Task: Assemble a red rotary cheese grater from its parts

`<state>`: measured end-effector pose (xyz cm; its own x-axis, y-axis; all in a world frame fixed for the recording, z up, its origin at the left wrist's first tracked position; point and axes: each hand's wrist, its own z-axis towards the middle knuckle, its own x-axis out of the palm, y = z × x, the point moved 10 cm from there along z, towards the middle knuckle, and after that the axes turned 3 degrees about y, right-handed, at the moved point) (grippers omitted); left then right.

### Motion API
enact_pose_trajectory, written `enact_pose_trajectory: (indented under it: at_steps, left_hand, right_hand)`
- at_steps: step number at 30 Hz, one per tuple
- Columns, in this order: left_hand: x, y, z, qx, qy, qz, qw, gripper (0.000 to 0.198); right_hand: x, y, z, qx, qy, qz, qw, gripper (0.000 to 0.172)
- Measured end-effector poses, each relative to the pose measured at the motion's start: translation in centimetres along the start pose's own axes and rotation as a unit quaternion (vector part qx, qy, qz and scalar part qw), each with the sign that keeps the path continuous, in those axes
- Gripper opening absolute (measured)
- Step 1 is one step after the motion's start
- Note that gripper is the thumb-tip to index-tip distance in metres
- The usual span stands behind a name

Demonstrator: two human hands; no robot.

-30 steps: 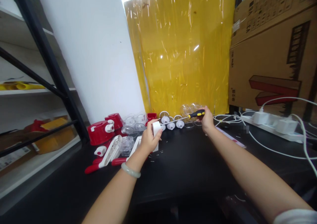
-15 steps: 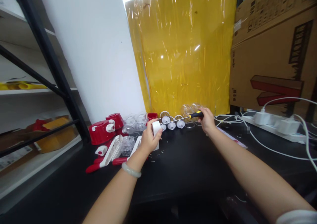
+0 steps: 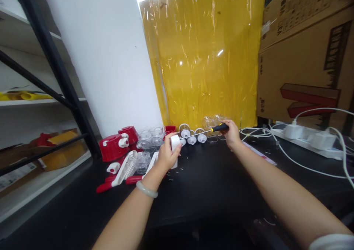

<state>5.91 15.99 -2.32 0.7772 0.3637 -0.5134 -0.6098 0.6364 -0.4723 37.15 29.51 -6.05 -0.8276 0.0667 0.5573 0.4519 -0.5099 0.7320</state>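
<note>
My left hand (image 3: pixel 166 155) is closed around a small white plastic part (image 3: pixel 174 142), held above the black table. In my right hand (image 3: pixel 231 134) is a screwdriver (image 3: pixel 219 127) with a black and yellow handle, its long shaft pointing left. The shaft's tip meets the right side of the white part; the exact contact point is too small to make out. Behind the shaft stand several clear cups with white bases (image 3: pixel 201 137). Several small screws (image 3: pixel 170 174) lie on the table just right of my left wrist.
Red housings (image 3: pixel 113 148), clear bowls (image 3: pixel 157 141) and red-handled white pieces (image 3: pixel 121 172) crowd the left. A power strip (image 3: pixel 306 141) with white cables lies at right, before a large cardboard box (image 3: pixel 304 65). A yellow plastic curtain (image 3: pixel 204 58) hangs behind the black table (image 3: pixel 210 191).
Almost nothing differs. Both hands keep their hold, and the screwdriver stays against the white part; the right hand's grip on the handle has shifted slightly.
</note>
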Motion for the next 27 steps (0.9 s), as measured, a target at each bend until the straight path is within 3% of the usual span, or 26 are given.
enact_pose_trajectory:
  at_steps: [17,27]
  left_hand:
    - [-0.42,-0.22,-0.13,0.02,-0.025,-0.026,0.999,0.049]
    - [-0.47,-0.66,-0.12,0.029,-0.022,-0.011,0.999,0.05]
  right_hand:
    - [0.44,0.75,0.01,-0.028,-0.001,0.01,1.0,0.038]
    - [0.42,0.53,-0.49,0.004,-0.025,-0.02,0.999,0.05]
